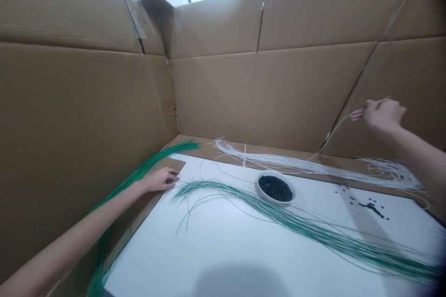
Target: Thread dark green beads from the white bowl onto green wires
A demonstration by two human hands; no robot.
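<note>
My right hand (pixel 383 113) is raised at the right, its fingers closed on a white strand (pixel 336 128). The strand curves down toward a long bundle of white strands (pixel 275 161) along the back of the table. At the left, my left hand (pixel 160 179) rests on a brown cardboard piece (pixel 174 164) by the edge of the white tabletop (pixel 156 241), fingers stretched out with nothing visible in them. Just right of it lie the frayed ends of a green strand bundle (pixel 289 216). Another green bundle (pixel 139 171) runs beyond my left forearm.
A white bowl (pixel 258 190) of small black beads (pixel 275 188) stands between the white bundle and the nearer green one. Loose black pieces (pixel 374 208) are scattered at the right. Tall cardboard walls (pixel 261 93) enclose the left and back.
</note>
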